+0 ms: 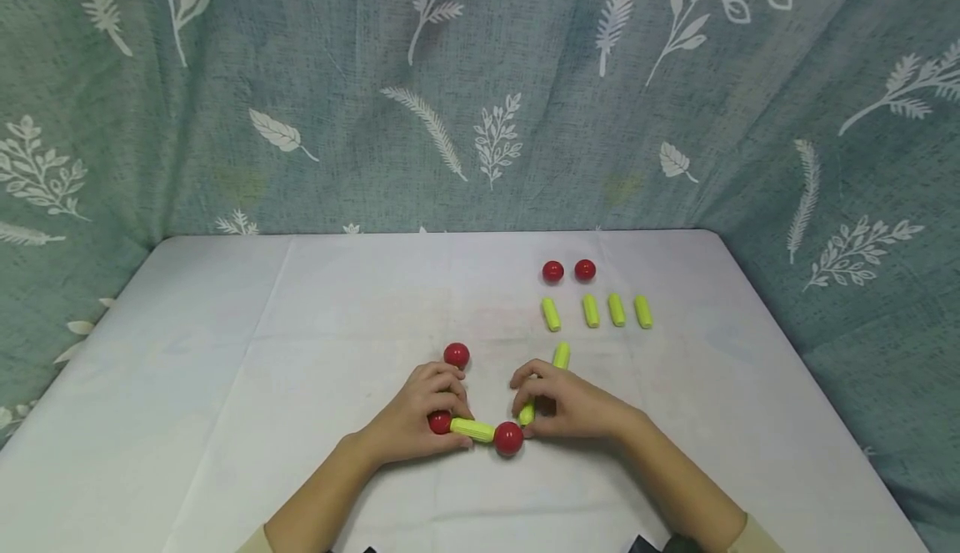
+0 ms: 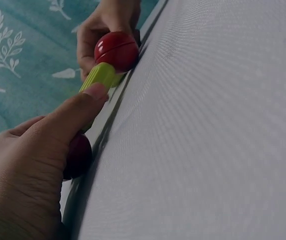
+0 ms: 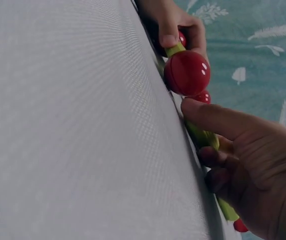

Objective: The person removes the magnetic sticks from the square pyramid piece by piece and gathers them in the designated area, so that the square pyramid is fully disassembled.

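Observation:
My left hand (image 1: 420, 415) pinches a ribbed yellow-green stick (image 1: 472, 429) between thumb and fingers. One red ball (image 1: 440, 422) sits at the stick's left end, partly covered by the fingers; a larger-looking red ball (image 1: 508, 439) meets its right end. In the left wrist view this ball (image 2: 116, 52) has a groove across it. My right hand (image 1: 573, 403) grips a second yellow-green stick (image 1: 527, 414) just right of that ball; whether the two touch I cannot tell. Behind the right fingers another green stick (image 1: 561, 355) pokes out. Another red ball (image 1: 457, 355) lies beyond my left fingertips.
Two red balls (image 1: 552, 272) stand toward the table's back right. In front of them several yellow-green sticks (image 1: 591, 311) lie in a loose row. A white cloth covers the table (image 1: 225, 419), and a leaf-patterned green curtain (image 1: 330, 103) hangs behind it.

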`<state>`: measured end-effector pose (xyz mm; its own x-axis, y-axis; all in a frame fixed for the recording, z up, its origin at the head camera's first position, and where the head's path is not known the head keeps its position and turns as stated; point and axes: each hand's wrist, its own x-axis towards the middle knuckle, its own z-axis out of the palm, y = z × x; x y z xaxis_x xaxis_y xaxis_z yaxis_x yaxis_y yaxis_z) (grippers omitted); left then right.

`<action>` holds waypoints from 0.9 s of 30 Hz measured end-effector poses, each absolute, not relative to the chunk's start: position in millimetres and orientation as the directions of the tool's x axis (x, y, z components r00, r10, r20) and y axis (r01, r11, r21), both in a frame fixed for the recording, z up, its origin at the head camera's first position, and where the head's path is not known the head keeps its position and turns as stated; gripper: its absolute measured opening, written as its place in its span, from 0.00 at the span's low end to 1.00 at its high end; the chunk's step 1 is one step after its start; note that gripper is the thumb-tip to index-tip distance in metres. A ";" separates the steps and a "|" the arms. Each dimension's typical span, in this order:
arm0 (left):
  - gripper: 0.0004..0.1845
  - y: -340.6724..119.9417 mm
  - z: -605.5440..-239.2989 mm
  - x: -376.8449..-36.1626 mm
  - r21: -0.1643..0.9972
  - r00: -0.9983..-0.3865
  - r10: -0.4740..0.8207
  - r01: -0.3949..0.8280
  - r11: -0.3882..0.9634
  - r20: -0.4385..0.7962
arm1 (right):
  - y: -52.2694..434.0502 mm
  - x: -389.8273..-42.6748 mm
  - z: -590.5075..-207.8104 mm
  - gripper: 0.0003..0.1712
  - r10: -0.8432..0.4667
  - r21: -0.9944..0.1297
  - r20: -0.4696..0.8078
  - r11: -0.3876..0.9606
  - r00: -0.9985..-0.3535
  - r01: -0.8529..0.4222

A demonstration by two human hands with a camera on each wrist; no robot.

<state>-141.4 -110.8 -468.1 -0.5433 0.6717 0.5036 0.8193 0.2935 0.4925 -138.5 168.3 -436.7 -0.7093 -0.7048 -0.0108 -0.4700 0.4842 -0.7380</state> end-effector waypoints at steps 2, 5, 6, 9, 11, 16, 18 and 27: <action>0.11 -110.6 -468.9 -142.0 0.484 -0.546 0.658 0.822 0.301 0.518 | 169.6 -138.9 -435.9 0.12 -0.691 -0.742 -0.016 0.492 -0.723 -0.454; 0.12 -110.0 -469.6 -142.1 0.471 -0.568 0.631 0.815 0.338 0.528 | 171.1 -139.6 -435.2 0.14 -0.672 -0.727 -0.010 0.513 -0.741 -0.456; 0.12 -109.8 -469.7 -142.1 0.470 -0.581 0.620 0.807 0.357 0.528 | 171.2 -139.7 -435.1 0.15 -0.663 -0.717 -0.006 0.525 -0.749 -0.459; 0.12 -109.5 -470.0 -142.2 0.469 -0.623 0.578 0.780 0.414 0.527 | 170.7 -139.5 -435.2 0.22 -0.629 -0.692 0.002 0.560 -0.777 -0.455; 0.12 -109.6 -470.2 -142.4 0.471 -0.648 0.551 0.761 0.446 0.526 | 169.7 -139.2 -435.1 0.26 -0.605 -0.689 0.003 0.575 -0.796 -0.440; 0.13 -110.2 -471.8 -143.4 0.471 -0.658 0.531 0.753 0.459 0.534 | 167.3 -139.1 -434.9 0.28 -0.566 -0.698 0.015 0.585 -0.825 -0.414; 0.13 -110.2 -472.6 -143.7 0.470 -0.654 0.531 0.757 0.455 0.540 | 166.7 -138.8 -434.6 0.26 -0.558 -0.703 0.022 0.581 -0.830 -0.410; 0.12 -110.3 -473.8 -143.4 0.481 -0.653 0.532 0.757 0.442 0.539 | 181.8 -144.9 -419.8 0.26 -0.531 -0.742 0.152 0.496 -0.834 -0.451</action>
<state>-143.4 -110.3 -473.8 -0.6530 0.5321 0.5390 0.7572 0.4424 0.4806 -144.9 181.8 -419.8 -0.8336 -0.5312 0.1515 -0.4511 0.4964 -0.7417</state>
